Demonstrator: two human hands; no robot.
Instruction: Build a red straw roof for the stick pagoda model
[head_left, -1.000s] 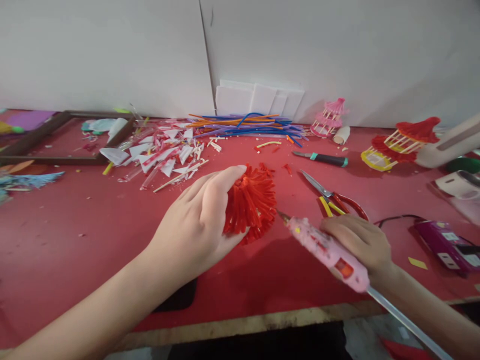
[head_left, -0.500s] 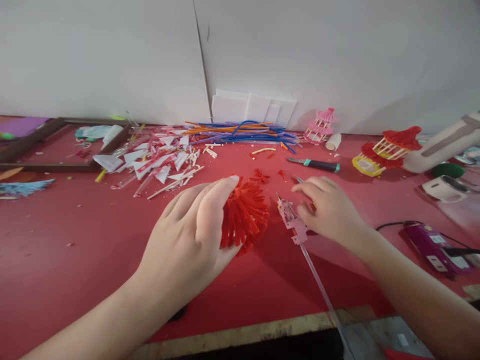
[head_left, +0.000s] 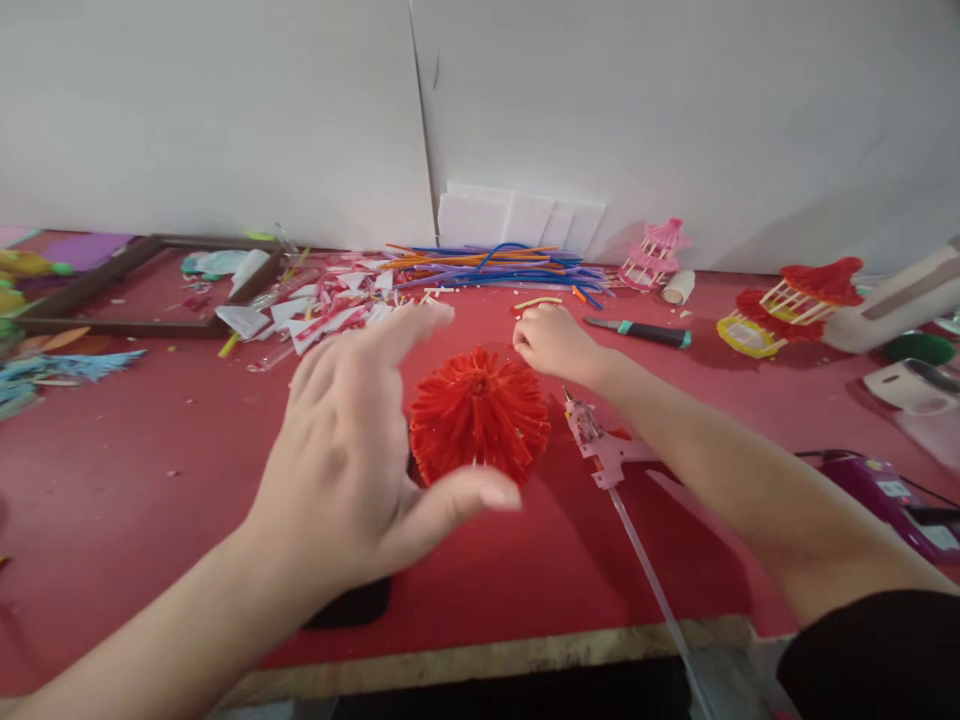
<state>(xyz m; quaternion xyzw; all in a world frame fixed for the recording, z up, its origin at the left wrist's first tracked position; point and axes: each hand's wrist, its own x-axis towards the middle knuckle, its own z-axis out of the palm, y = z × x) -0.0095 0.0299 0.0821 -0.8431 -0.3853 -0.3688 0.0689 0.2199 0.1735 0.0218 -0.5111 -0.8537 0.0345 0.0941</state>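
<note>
A round, red, fringed piece [head_left: 480,400] is sitting around the middle of the red surface [head_left: 225,500], nearer its near edge than the wall. The left hand [head_left: 337,460] is curving around the piece's left and near sides, its grip standing wide apart, thumb crossing in front; whether skin is touching fringe, I cannot tell. The right hand [head_left: 555,340] is reaching beyond the piece toward the far edge, fingers curling together beside a pale yellow strip [head_left: 541,300]; whether that grip is clamping on anything is hidden.

Just right of the piece, a pink glue gun [head_left: 606,460] is lying with its metal tip pointing toward the far edge, close to the right forearm. Its long clear glue stick [head_left: 652,580] is sticking out past the near edge. A sleeve or the body brushing that stick could be swinging the gun into the fringe, and a hot tip could be burning the forearm if it dips. The left thumb, closing carelessly, could be tipping or crushing the piece. A cutter [head_left: 645,332] is lying right of the right hand, its blade facing the fingers, so a sideways sweep could be nicking them.
</note>
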